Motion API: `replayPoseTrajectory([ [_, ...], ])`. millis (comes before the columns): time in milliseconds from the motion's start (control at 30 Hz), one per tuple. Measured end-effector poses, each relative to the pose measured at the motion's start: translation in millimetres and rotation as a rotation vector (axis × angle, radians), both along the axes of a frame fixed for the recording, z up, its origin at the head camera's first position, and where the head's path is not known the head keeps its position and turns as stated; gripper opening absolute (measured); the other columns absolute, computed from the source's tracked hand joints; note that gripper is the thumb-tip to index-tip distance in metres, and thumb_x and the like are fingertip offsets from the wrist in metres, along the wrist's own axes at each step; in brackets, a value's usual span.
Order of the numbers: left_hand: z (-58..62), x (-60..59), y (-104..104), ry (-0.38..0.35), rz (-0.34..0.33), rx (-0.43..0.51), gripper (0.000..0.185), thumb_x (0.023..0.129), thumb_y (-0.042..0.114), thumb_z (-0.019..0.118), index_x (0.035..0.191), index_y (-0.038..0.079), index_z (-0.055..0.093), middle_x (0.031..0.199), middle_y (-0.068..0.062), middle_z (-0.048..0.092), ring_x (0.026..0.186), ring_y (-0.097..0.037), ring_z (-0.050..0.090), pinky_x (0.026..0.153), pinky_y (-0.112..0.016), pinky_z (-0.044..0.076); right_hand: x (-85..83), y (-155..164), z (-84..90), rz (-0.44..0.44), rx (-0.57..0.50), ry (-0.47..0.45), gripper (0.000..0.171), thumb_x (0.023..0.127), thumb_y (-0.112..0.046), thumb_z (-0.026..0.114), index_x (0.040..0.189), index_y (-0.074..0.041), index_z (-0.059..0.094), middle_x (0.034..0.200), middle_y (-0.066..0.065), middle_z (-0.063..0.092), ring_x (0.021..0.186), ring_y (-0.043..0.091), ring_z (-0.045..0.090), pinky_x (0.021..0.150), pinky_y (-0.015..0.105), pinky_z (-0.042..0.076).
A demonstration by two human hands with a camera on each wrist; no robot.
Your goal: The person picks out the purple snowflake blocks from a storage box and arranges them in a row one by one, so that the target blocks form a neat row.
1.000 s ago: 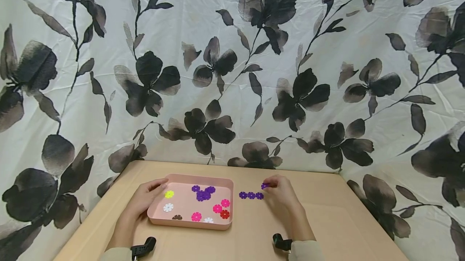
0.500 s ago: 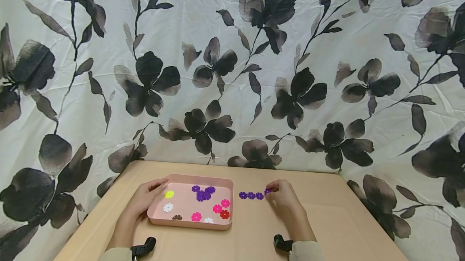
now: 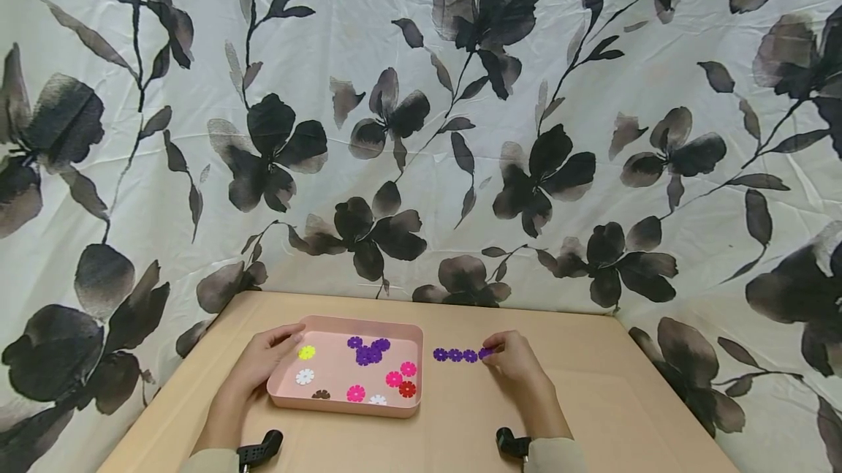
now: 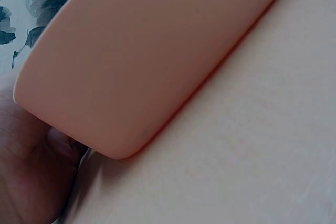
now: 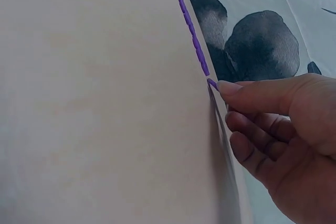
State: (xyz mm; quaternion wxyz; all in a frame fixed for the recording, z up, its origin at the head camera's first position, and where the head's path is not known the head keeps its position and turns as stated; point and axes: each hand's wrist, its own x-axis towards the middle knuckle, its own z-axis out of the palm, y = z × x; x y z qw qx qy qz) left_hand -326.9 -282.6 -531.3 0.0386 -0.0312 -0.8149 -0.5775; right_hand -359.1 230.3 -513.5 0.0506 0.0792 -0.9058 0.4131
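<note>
Head view: right hand (image 3: 514, 362) pinches a purple flower piece (image 3: 485, 353), lining it up at the row's (image 3: 454, 354) end; left hand (image 3: 263, 356) grips the pink tray (image 3: 342, 404), steadying it lower-centre.

The head view looks forward and slightly down from above the person's forearms, taking in the far half of the desk (image 3: 592, 400), both hands and the floral curtain (image 3: 421, 129) behind. The left wrist view sits very close and low at the desk surface, filled by the outer wall of the pink tray (image 4: 147, 61), also seen from above in the head view. The right wrist view skims the desk edge-on, sharing the row of purple discs (image 5: 190, 27) with the head view.
</note>
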Motion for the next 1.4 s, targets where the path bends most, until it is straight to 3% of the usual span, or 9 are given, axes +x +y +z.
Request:
replayPoseTrajectory([
  [167,0.3,0.7,-0.1,0.009,-0.006,-0.009,0.053,0.105,0.041,0.062,0.148,0.01,0.059,0.158,-0.016,0.051,0.147,-0.034,0.045,0.097,-0.011,0.045,-0.9,-0.8,-2.6,0.0,0.017,0.005,0.021,0.085,0.007,0.079,0.105,0.001,0.076,0.095,0.007,0.075,0.086,0.018,0.067,0.082,0.036,0.061],
  [367,0.0,0.2,-1.1,0.013,-0.003,-0.003,0.053,0.105,0.04,0.061,0.149,0.011,0.058,0.158,-0.015,0.05,0.149,-0.034,0.043,0.094,-0.007,0.042,-0.1,-0.2,-2.1,-0.005,0.027,-0.004,0.021,0.084,0.006,0.08,0.104,0.001,0.076,0.095,0.008,0.074,0.084,0.019,0.063,0.072,0.032,0.059],
  [533,0.2,0.1,-1.1,0.004,0.0,0.0,0.053,0.105,0.041,0.061,0.149,0.011,0.058,0.159,-0.014,0.049,0.15,-0.034,0.043,0.094,-0.007,0.041,-0.8,-2.8,1.1,-0.038,-0.052,-0.019,0.021,0.091,0.001,0.075,0.113,0.0,0.074,0.107,0.011,0.071,0.088,0.02,0.06,0.071,0.029,0.052],
  [667,0.2,0.4,-0.9,-0.004,-0.001,0.007,0.054,0.105,0.042,0.061,0.15,0.011,0.057,0.16,-0.015,0.049,0.149,-0.034,0.043,0.093,-0.006,0.041,0.1,-9.8,10.7,-0.055,-0.109,0.056,0.024,0.095,-0.007,0.074,0.119,-0.005,0.074,0.113,0.014,0.067,0.092,0.022,0.054,0.069,0.026,0.046],
  [867,-0.2,0.4,-1.2,-0.002,0.005,-0.008,0.056,0.105,0.045,0.061,0.15,0.012,0.057,0.159,-0.014,0.05,0.149,-0.033,0.044,0.096,-0.01,0.043,1.0,-31.4,23.3,0.01,-0.144,0.201,0.026,0.092,-0.008,0.079,0.118,-0.01,0.075,0.111,0.014,0.069,0.086,0.018,0.058,0.058,0.02,0.047],
  [967,-0.6,0.3,-1.1,0.002,0.006,-0.017,0.056,0.105,0.045,0.06,0.15,0.012,0.057,0.159,-0.014,0.05,0.149,-0.034,0.044,0.099,-0.012,0.043,1.2,-46.2,24.3,0.058,-0.119,0.252,0.028,0.091,-0.007,0.079,0.119,-0.009,0.075,0.114,0.014,0.07,0.084,0.015,0.061,0.062,0.02,0.049],
  [1100,-0.8,0.2,-0.7,0.003,0.005,-0.015,0.055,0.105,0.044,0.06,0.15,0.012,0.057,0.159,-0.014,0.05,0.149,-0.033,0.044,0.097,-0.01,0.043,5.7,-65.7,26.4,0.107,-0.105,0.27,0.028,0.092,-0.009,0.08,0.12,-0.01,0.074,0.116,0.014,0.069,0.086,0.013,0.061,0.069,0.021,0.052],
  [1400,-0.7,0.1,-0.3,-0.003,0.009,-0.023,0.054,0.105,0.044,0.06,0.15,0.013,0.058,0.158,-0.016,0.051,0.147,-0.035,0.046,0.098,-0.015,0.045,14.8,-99.6,31.0,0.197,-0.086,0.256,0.028,0.093,-0.007,0.078,0.12,-0.01,0.073,0.116,0.011,0.067,0.09,0.022,0.062,0.07,0.022,0.054],
])
